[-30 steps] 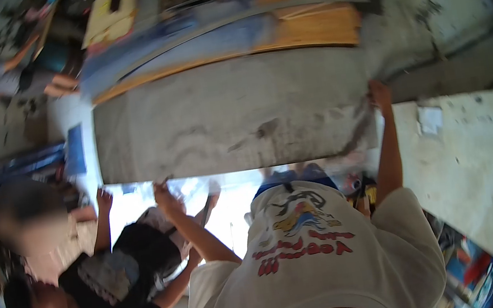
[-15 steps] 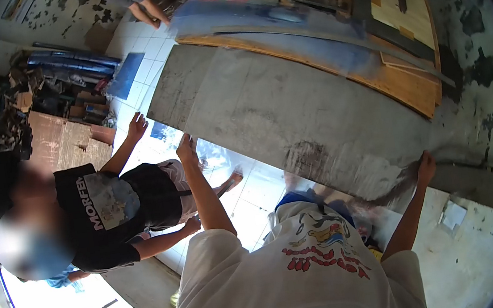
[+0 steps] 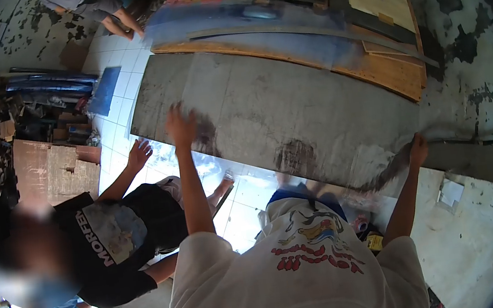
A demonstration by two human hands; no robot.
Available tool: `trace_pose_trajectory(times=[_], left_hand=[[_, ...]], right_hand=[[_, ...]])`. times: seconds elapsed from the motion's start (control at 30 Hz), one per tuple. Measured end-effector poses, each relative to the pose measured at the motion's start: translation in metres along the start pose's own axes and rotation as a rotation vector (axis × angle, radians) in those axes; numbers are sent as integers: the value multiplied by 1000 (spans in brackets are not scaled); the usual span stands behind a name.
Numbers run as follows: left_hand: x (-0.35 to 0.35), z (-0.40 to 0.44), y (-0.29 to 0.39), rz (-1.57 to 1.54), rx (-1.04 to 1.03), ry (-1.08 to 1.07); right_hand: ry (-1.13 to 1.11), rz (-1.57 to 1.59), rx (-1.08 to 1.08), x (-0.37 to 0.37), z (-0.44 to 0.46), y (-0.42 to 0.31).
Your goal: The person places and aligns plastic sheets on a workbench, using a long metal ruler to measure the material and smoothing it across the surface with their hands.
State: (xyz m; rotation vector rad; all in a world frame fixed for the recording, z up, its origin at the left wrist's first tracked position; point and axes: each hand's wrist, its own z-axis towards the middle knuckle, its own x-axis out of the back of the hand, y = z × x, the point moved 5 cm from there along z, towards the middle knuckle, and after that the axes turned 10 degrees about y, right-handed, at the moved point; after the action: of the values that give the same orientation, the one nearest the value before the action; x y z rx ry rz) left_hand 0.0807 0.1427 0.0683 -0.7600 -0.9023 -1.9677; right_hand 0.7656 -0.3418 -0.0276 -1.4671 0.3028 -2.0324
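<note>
My left hand (image 3: 181,126) is over the near-left part of the grey tabletop (image 3: 252,100), fingers apart and slightly blurred, with a dark reflection or shadow beside it. At the table's near-right corner, my right hand (image 3: 419,148) is closed on the edge of what looks like a clear plastic sheet (image 3: 232,163). That sheet is thin and see-through, and part of it shows along the front edge of the table. Dark smudges mark the grey surface between my hands.
A person in a black shirt (image 3: 123,232) stands at my left, one hand (image 3: 139,154) near the table corner. Wooden boards (image 3: 386,82) and a blue sheet (image 3: 300,41) lie along the far side. A pale surface (image 3: 473,217) adjoins at right. Another person's legs (image 3: 120,24) show behind.
My left hand has left the front edge, moved forward over the tabletop and opened. My right hand stays at the right corner. The person in black has shifted lower in view.
</note>
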Motion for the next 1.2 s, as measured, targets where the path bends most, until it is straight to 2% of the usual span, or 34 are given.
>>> trace_pose_trajectory(times=[0.03, 0.13, 0.23, 0.3, 0.33, 0.4, 0.47, 0.63, 0.77, 0.87, 0.9, 0.93, 0.97, 1.0, 1.03, 1.07, 1.13, 1.17, 1.2], left_hand=[[-13, 14, 34, 62, -121, -65], [-69, 18, 50, 284, -362, -258], [-92, 15, 27, 213, -260, -158], [-111, 20, 14, 324, -230, -202], [-116, 22, 18, 424, -190, -247], [-123, 34, 32, 337, -25, -259], [-135, 48, 45, 410, 41, -202], [-162, 56, 91, 219, 31, -362], [-148, -3, 175, 218, -73, -429], [-130, -80, 260, 156, -292, -308], [-115, -104, 300, 110, -351, -332], [-105, -131, 336, 41, -412, -355], [-92, -157, 375, -127, -407, -447], [-82, -187, 415, -278, -493, -518], [-58, -207, 463, -389, -572, -699], [-44, -234, 501, -595, -635, -805], [-13, -298, 556, -813, -837, -920], [-4, -328, 576, -870, -941, -954], [-1, -351, 588, -755, -1090, -827]], right_hand=[[31, -12, -6, 3, -6, -5], [41, -25, -36, 10, -13, -21], [93, -74, 44, 6, -15, -14], [73, -64, -31, 15, -21, -32], [76, 27, 10, 6, -20, -21], [89, -22, -33, 30, -24, -53], [68, 35, -106, 19, -21, -44], [-77, 155, -206, -5, 7, -30], [-130, 244, -174, -21, 35, -36], [-207, 195, -141, -39, 57, -50], [-237, 150, -127, -44, 62, -51], [-186, 140, 48, -69, 65, -43], [-130, 129, 221, -108, 66, -22], [-148, 168, 234, -121, 67, -12], [-166, 207, 247, -134, 69, -3], [-250, 295, 100, -134, 74, -6], [-290, 342, 86, -136, 74, -4], [-474, 280, 81, -143, 74, 1], [-654, 220, 82, -151, 77, 7]])
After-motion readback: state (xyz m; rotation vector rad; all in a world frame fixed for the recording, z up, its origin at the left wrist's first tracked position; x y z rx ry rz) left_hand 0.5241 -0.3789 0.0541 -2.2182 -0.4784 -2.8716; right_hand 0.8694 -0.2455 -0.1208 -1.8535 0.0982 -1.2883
